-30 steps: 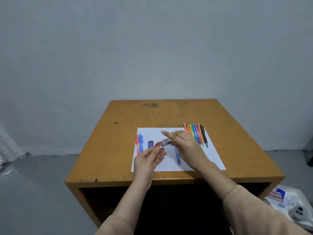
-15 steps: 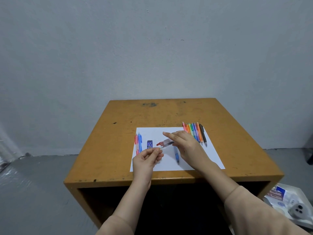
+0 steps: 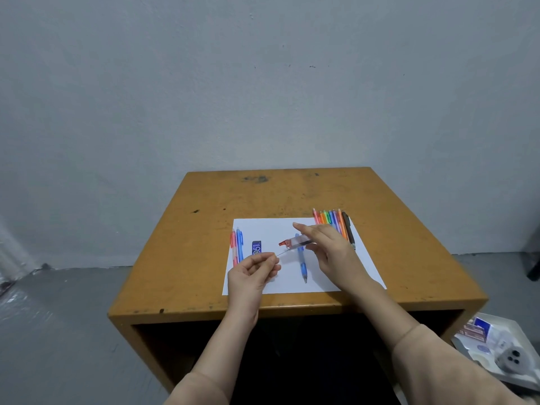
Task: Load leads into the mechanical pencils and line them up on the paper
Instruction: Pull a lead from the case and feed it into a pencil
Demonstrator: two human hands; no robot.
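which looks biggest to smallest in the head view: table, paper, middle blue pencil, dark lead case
Largest to smallest:
1. table
2. paper
3. middle blue pencil
4. dark lead case

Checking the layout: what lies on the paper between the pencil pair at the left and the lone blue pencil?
Head view: a small dark lead box lies there; the left hand, pinching a thin lead, is over that stretch too.
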